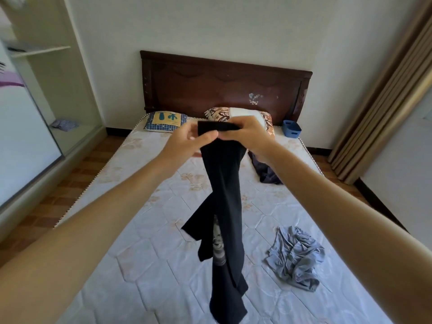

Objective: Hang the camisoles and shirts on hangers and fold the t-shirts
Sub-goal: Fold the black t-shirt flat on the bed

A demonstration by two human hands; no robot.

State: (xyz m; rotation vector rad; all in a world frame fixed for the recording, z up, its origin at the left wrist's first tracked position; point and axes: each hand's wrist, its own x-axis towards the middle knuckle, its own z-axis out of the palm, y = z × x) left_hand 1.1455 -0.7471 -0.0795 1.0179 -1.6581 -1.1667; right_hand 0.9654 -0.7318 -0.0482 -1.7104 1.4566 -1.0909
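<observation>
Held up over the middle of the mattress (163, 265), well above its quilted top: a black t-shirt (224, 206) with a pale print partly showing low on the front. Pinched at its top edge by both hands, close together and almost touching. Left hand (189, 141) curled on the cloth from the left, thumb and fingers nipping the upper edge; right hand (245, 133) closed over the same edge from the right, with a short band of black fabric stretched flat between the two grips. Long axis of the garment straight down from the hands, hanging in a narrow twisted column, one sleeve flaring out to the left partway down, hem dangling near the mattress's foot edge. Neither hand nearer than the other; both at the very top of the piece, everything else of it below them. Probably a shoulder or collar seam in the grip, though hard to tell through the bunching. Judged next: hands drawn apart along that top edge to spread the shirt, then lowered flat for folding. Toward the right edge, a crumpled grey garment (295, 256); further up that side, a dark garment (266, 171) half hidden behind the right forearm. Pillows at the head edge, a blue basket (291, 129) at the right head corner.
</observation>
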